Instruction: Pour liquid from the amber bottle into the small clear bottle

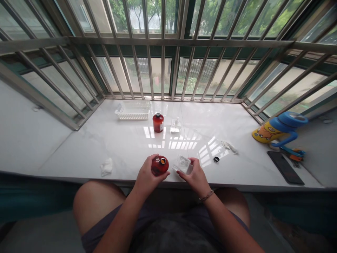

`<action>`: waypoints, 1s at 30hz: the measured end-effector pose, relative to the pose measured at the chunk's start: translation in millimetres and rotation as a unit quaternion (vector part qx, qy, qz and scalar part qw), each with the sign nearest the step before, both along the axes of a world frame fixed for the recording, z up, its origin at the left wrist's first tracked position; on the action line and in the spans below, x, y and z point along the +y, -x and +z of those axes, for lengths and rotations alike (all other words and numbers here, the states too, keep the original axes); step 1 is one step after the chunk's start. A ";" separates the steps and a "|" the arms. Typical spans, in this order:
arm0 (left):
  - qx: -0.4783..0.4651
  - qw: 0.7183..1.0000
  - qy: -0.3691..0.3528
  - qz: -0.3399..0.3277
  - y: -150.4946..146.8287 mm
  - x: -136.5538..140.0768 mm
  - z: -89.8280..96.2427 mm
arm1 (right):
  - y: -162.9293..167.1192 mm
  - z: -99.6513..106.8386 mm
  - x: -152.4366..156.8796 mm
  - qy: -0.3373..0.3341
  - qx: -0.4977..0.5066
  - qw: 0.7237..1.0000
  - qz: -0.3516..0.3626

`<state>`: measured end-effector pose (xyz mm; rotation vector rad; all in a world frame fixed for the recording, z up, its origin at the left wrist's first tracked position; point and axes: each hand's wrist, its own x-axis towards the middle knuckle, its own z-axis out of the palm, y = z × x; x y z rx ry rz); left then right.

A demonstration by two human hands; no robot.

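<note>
My left hand (147,175) is closed round a dark red bottle (158,169) near the front edge of the counter. The bottle's mouth is uncapped and faces up toward me. Just to its right, my right hand (196,175) grips a clear square glass bottle (181,163), tilted, with fingers at its right side. The two bottles are close but apart. A small black cap (216,159) lies on the counter to the right of my right hand. A crumpled white tissue (106,167) rests to the left of my left hand.
Farther back stand a capped red bottle (158,123), another clear glass bottle (175,125) and a white plastic basket (133,111). At right are a crumpled wipe (229,147), a black phone (285,167) and a yellow and blue flask (276,129). Window bars (168,42) enclose the back.
</note>
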<state>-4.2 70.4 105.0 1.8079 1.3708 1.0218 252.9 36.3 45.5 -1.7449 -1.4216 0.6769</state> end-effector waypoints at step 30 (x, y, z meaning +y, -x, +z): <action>-0.003 1.000 0.015 0.012 7.4 -7.6 1.6 | 2.1 18.6 -6.6 -0.017 0.025 0.999 0.025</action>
